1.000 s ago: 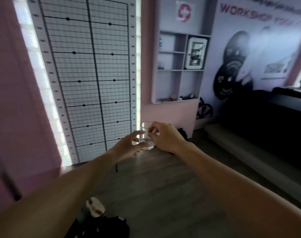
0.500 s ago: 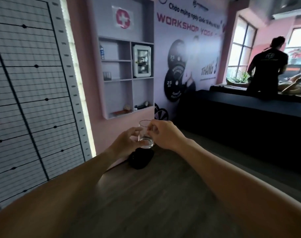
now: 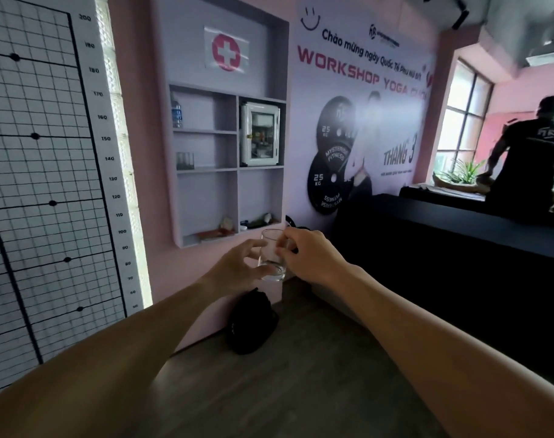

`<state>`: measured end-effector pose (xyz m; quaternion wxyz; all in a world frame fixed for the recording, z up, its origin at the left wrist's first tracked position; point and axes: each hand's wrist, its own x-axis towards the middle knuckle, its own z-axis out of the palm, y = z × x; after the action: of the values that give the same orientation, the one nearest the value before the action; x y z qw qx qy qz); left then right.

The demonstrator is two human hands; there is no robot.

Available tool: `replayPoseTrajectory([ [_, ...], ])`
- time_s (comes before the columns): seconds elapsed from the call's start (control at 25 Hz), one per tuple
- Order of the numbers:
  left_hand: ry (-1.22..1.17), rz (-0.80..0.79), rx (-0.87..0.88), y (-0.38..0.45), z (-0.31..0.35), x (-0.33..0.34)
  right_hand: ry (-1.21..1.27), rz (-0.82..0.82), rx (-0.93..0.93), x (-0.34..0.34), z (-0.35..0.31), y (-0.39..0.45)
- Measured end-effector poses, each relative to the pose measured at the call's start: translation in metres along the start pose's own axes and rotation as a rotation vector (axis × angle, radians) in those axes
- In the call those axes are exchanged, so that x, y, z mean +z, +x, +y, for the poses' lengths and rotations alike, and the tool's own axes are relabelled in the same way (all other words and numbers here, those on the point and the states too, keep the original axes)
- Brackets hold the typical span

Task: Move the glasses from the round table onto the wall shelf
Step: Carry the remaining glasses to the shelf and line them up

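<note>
A clear drinking glass (image 3: 271, 257) is held upright in the air between both hands, just below and in front of the wall shelf (image 3: 206, 170). My left hand (image 3: 234, 267) grips its left side and base. My right hand (image 3: 307, 257) pinches its right rim and side. The shelf is a grey recessed unit with several compartments on the pink wall. Glasses (image 3: 184, 161) stand at the left of its middle-left compartment. The round table is out of view.
A water bottle (image 3: 176, 110) and a white cabinet (image 3: 260, 134) occupy upper compartments; small items lie on the bottom shelf. A black bag (image 3: 252, 322) sits on the floor by the wall. A dark counter (image 3: 458, 235) runs right; a person (image 3: 531, 162) stands behind it.
The view has swung right and closer to the shelf. Both hands have kept hold of the glass and carried it toward the shelf's lower edge.
</note>
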<state>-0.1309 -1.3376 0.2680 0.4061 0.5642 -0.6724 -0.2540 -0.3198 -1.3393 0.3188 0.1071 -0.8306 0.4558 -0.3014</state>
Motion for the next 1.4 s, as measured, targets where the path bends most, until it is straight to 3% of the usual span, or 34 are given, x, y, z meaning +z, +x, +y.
replayPoseTrajectory([
  [0.64,0.103,0.132,-0.035,0.196,-0.029,0.029,0.072,-0.047,-0.119,0.014,0.136,0.185],
  [1.16,0.082,0.207,-0.052,0.432,-0.085,-0.013,0.081,-0.007,-0.182,0.052,0.219,0.433],
  [1.4,0.179,0.286,-0.038,0.515,-0.123,-0.029,0.109,-0.039,-0.268,0.076,0.248,0.527],
])
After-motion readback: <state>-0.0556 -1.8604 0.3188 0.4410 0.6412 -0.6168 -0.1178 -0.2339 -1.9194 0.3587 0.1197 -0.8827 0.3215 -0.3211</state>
